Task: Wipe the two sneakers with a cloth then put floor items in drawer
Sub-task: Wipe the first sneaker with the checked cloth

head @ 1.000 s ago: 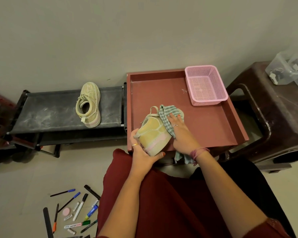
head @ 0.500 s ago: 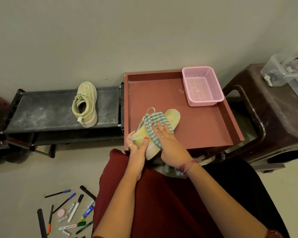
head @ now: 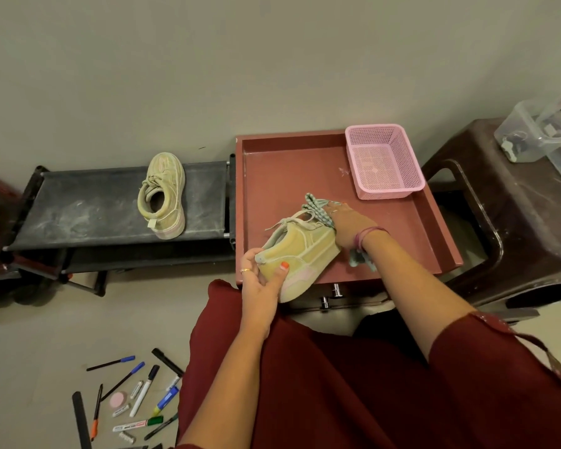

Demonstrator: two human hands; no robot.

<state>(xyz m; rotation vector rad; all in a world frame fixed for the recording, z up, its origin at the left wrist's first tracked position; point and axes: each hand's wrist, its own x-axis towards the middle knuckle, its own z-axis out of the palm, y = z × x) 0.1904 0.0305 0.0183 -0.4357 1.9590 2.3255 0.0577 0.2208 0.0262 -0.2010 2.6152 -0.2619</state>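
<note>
The sneaker sits tilted on its side at the centre of the frame, over the near edge of the open red drawer. It could slip out and drop to the floor, since only the heel end is held. The left hand forms the grip there, fingers and thumb clamped round the heel. Just right of the shoe, the right hand presses the checked cloth against the toe end, fingers hidden in the fabric. The second sneaker rests on the black rack at left; the pens lie on the floor at lower left.
</note>
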